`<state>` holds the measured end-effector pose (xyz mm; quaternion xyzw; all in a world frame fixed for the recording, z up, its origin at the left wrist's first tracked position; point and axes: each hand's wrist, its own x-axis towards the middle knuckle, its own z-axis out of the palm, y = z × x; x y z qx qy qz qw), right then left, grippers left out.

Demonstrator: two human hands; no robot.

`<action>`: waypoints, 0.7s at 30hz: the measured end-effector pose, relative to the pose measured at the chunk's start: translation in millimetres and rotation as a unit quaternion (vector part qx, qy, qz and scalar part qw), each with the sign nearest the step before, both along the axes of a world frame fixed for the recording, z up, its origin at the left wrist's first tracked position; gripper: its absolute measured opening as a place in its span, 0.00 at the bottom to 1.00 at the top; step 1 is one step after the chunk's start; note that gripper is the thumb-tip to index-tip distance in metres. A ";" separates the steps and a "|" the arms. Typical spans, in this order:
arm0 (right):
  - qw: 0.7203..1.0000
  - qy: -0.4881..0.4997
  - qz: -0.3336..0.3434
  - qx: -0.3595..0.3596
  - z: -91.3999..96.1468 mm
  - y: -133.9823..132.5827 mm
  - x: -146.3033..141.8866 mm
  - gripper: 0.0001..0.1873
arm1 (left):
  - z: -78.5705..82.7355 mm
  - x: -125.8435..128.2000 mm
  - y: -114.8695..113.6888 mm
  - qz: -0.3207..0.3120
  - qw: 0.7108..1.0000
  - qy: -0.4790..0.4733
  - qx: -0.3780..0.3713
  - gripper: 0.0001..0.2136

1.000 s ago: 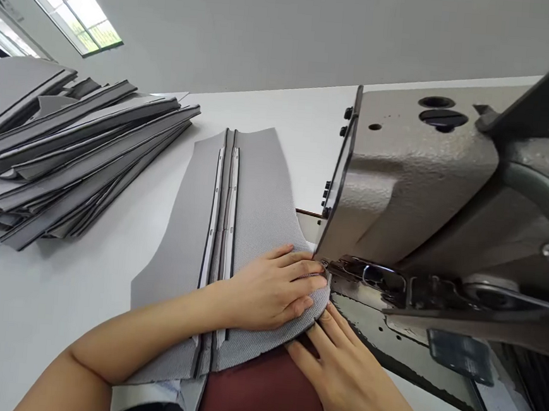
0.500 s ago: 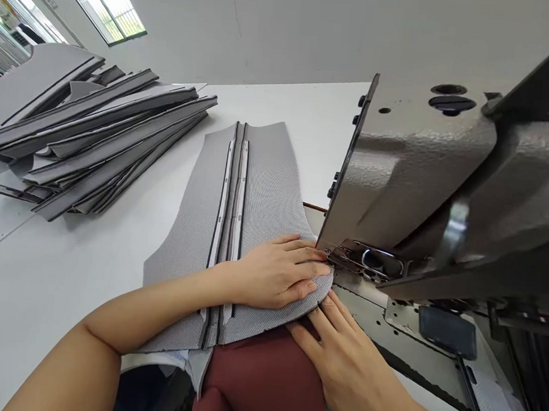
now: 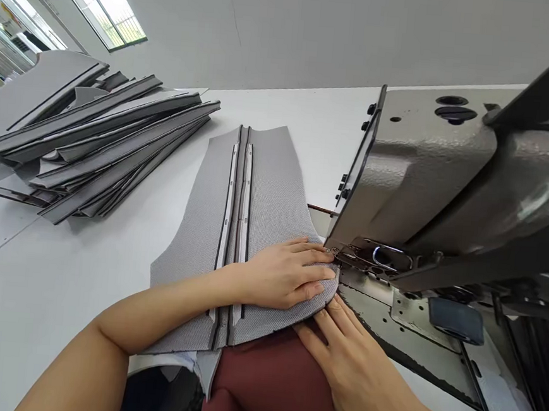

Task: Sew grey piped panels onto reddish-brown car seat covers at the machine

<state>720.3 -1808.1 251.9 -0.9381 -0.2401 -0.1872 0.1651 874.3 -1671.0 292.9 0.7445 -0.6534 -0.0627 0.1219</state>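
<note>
A grey fabric panel [image 3: 271,186] with black-and-white strips down its middle lies flat on the white table [image 3: 49,295]. My left hand [image 3: 285,273] rests flat on its near right corner, fingers stretched toward the foot of the sewing machine [image 3: 429,173]. Just below the panel's curved edge my right hand [image 3: 345,357] lies with straight fingers, their tips touching that edge beside the machine bed [image 3: 388,328]. Neither hand grips anything.
A fanned stack of similar grey panels [image 3: 84,140] fills the table's far left. The machine head overhangs the right side. Dark red cloth [image 3: 264,388] covers my lap at the table's front edge. Windows [image 3: 95,1] show at the upper left.
The view has shifted a little, so the panel and machine sit further right. Both hands stay flat on the panel's corner by the presser foot.
</note>
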 end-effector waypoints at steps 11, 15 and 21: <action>1.000 -0.012 -0.006 -0.001 1.1 -9.1 4.3 0.21 | 21.4 1.7 -2.1 -0.029 0.998 0.017 0.058 0.30; 0.998 -0.015 0.047 -0.031 -2.9 -7.3 -19.2 0.22 | 56.1 -24.6 9.0 -0.006 0.982 -0.078 0.174 0.32; 0.994 0.013 0.090 -0.054 -9.8 -4.5 -47.4 0.28 | 76.8 -32.7 8.5 0.019 0.951 -0.153 0.267 0.26</action>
